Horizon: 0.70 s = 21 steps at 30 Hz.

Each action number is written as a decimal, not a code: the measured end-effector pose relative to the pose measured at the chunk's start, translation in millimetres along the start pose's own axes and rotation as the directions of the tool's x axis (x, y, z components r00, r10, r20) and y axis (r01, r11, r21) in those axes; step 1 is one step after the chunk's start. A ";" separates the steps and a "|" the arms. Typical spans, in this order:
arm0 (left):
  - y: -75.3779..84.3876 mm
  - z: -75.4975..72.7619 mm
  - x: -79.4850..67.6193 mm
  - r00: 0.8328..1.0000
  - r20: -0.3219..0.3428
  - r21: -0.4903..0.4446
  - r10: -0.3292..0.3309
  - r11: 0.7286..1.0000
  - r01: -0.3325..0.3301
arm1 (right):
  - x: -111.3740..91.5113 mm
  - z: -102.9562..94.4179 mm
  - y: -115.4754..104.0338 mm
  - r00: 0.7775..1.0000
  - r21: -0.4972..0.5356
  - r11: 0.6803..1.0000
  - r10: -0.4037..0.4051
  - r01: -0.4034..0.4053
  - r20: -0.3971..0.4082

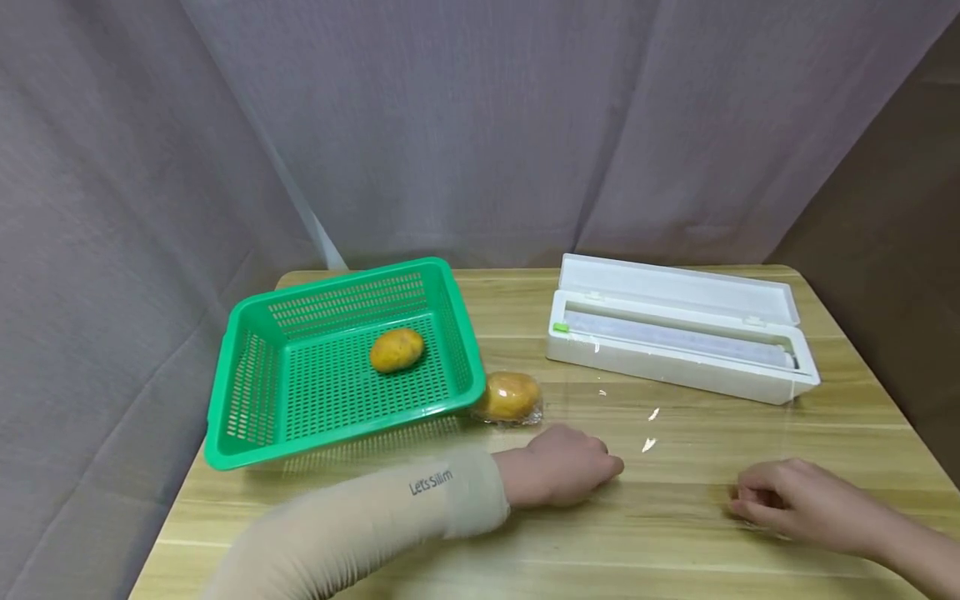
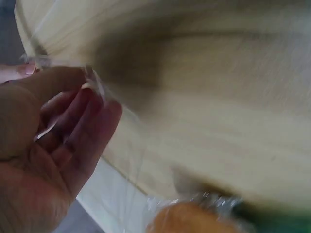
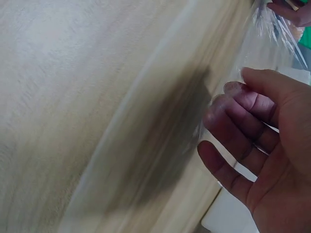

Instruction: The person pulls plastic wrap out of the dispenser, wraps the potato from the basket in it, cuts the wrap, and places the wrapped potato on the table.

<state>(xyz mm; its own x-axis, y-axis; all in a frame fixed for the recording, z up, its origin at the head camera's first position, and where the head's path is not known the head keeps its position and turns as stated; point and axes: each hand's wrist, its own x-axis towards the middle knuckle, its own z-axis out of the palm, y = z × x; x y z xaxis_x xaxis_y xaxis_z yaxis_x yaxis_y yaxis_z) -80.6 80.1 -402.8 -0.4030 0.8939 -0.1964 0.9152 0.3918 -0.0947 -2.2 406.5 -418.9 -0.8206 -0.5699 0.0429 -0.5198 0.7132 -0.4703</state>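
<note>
A clear sheet of cling film [image 1: 649, 445] stretches from a white dispenser box [image 1: 675, 377] toward both hands, its glints showing over the table. My left hand [image 1: 566, 465] pinches the film's near edge between thumb and fingers; that grip shows closely in the left wrist view. On the other side, my right hand [image 1: 806, 504] holds the edge with curled fingers, the film passing by its fingertips in the right wrist view. A film-wrapped potato [image 1: 512, 397] lies just beyond my left hand, beside the green basket [image 1: 345, 434].
Inside the basket lies a bare potato [image 1: 397, 350]. The dispenser's lid [image 1: 678, 287] is raised, with the film roll [image 1: 675, 337] visible and a small green cutter slider [image 1: 560, 327] at its left end. Grey curtains [image 1: 450, 125] hang behind the wooden table [image 1: 510, 300].
</note>
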 end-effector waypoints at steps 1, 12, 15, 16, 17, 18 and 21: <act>1.5 3.4 -0.9 1.000 -0.018 0.024 0.001 1.000 -0.001 | -0.4 1.4 1.2 1.000 0.002 1.000 -0.007 0.007 0.003; 4.7 12.5 -6.5 0.999 -0.053 0.106 -0.004 0.994 0.010 | -2.4 12.0 5.3 0.998 -0.010 0.998 -0.069 0.069 -0.005; 1.9 12.2 -7.3 0.999 0.016 0.021 -0.045 0.999 0.045 | -0.2 10.6 5.8 0.999 0.019 0.999 -0.028 0.027 0.022; 0.4 12.2 -7.6 0.998 0.032 -0.013 -0.058 0.998 0.058 | 1.1 9.9 5.4 1.000 0.024 1.000 -0.011 0.011 0.021; -1.2 12.3 -7.9 0.997 0.044 -0.050 -0.067 0.996 0.069 | 2.5 9.2 5.0 1.000 0.018 1.000 0.002 -0.002 0.009; -2.9 12.7 -8.0 0.996 0.053 -0.081 -0.073 0.994 0.077 | 4.1 8.7 4.5 1.000 0.003 1.000 0.013 -0.013 -0.014; -7.1 14.2 -8.0 0.994 0.070 -0.144 -0.090 0.985 0.099 | 8.5 7.9 2.8 0.991 -0.101 0.994 0.020 -0.034 -0.131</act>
<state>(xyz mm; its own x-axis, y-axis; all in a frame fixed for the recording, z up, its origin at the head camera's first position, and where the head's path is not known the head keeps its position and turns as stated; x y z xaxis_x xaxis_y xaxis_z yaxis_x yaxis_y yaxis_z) -84.0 67.0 -414.4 -0.4830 0.8378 -0.2548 0.8623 0.5056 0.0277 -8.8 400.5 -426.8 -0.8550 -0.4970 0.1482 -0.5132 0.7697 -0.3796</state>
